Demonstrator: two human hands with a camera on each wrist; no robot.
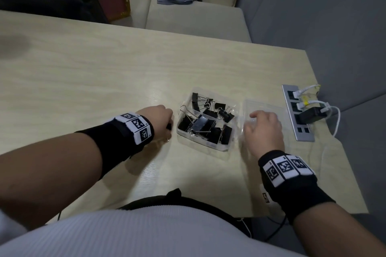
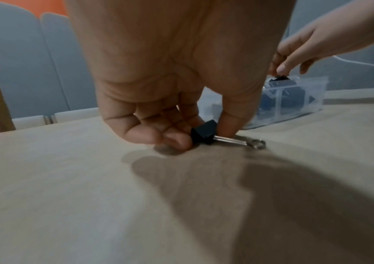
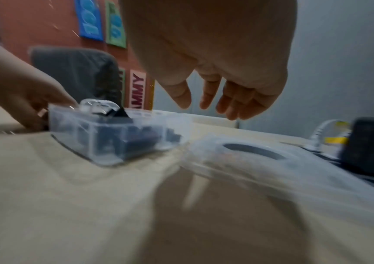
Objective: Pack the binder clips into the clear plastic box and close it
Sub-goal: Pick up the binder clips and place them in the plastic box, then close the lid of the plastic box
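So: desk [image 1: 104, 64] fills the head view. Clear plastic box [image 1: 217, 145] sits lower center, uncovered, full of binder clips [image 1: 205, 125]; lid [image 1: 265, 108] just right of it. Right hand [image 1: 264, 131] hovers over the lid, fingers relaxed, empty. Left hand [image 2: 181, 80] pinches one black binder clip [image 2: 203, 133] on the desk, left of the box.

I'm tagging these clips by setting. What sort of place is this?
Probably an office or meeting room, not a home kitchen or workshop. A pale wooden table carries a built-in power strip with plugged-in cables, padded bench seating stands behind it, and lettered posters hang on the wall.
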